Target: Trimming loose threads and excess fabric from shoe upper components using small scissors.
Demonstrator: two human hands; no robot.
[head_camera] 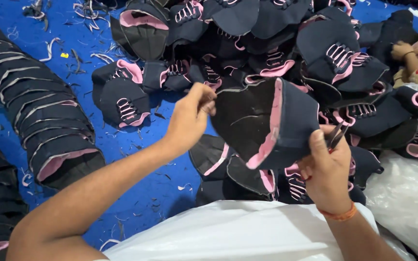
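Hands raised: left hand pinches shoe upper; right hand grips snips.

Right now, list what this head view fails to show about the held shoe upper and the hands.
- Shoe upper: far side faces away.
- Small snips: mostly covered by the right hand; blades blurred.
- Left hand: pinching fingertips too small to resolve.
- Another person's hand: cut by the right edge.

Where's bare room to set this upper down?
Bare blue surface lies between the nested stack on the left and the pile of uppers, under the left hand, though littered with thread scraps. Right of that is crowded: pile, held upper, right hand, plastic bag.
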